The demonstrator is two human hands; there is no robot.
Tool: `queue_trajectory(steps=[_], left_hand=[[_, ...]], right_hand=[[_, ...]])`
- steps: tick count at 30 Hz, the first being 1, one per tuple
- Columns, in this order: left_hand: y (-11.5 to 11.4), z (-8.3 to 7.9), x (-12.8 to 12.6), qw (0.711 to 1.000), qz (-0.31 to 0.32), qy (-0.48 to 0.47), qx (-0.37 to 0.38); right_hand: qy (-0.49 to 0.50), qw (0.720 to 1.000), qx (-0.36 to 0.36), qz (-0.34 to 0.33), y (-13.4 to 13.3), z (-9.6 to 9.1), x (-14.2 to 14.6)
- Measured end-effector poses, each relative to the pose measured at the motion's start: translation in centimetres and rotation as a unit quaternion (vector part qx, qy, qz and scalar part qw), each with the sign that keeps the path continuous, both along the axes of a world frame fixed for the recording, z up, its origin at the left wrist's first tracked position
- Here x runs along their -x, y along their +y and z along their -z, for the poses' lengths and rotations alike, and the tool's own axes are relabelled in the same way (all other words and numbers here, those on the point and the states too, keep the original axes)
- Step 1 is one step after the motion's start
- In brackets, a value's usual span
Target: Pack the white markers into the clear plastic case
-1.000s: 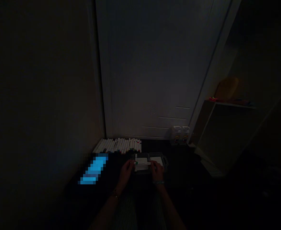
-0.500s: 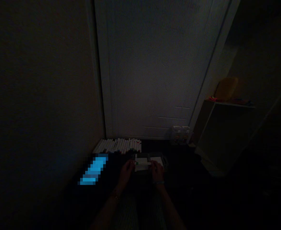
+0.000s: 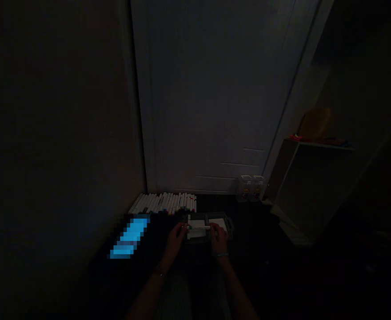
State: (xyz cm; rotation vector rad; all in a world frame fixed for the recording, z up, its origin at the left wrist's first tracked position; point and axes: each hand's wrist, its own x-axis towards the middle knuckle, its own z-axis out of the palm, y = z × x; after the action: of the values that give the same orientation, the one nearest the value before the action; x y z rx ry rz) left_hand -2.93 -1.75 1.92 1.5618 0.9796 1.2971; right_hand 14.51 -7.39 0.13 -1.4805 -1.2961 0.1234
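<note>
While the left hand (image 3: 176,235) pinches the green-banded end of a slim white cylindrical marker (image 3: 199,227) and the right hand (image 3: 218,238) grips its other end, it spans level over an open see-through plastic case (image 3: 230,225), low at centre frame. It should be light, stiff and smooth, best held by the ends. A row of white markers (image 3: 165,203) bounds the left; dark tabletop (image 3: 252,229) spreads rightward, leaving likely room.
</note>
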Motion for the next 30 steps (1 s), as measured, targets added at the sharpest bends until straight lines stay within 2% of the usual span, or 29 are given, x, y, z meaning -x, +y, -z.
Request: queue_trajectory(steps=[10, 30], left_hand=[[0.29, 0.51, 0.1, 1.0, 0.009, 0.0, -0.001], [0.16, 0.38, 0.19, 1.0, 0.004, -0.006, 0.013]], right_hand=[[-0.005, 1.0, 0.009, 0.005, -0.15, -0.01, 0.13], [-0.01, 1.0, -0.004, 0.007, -0.16, -0.21, 0.01]])
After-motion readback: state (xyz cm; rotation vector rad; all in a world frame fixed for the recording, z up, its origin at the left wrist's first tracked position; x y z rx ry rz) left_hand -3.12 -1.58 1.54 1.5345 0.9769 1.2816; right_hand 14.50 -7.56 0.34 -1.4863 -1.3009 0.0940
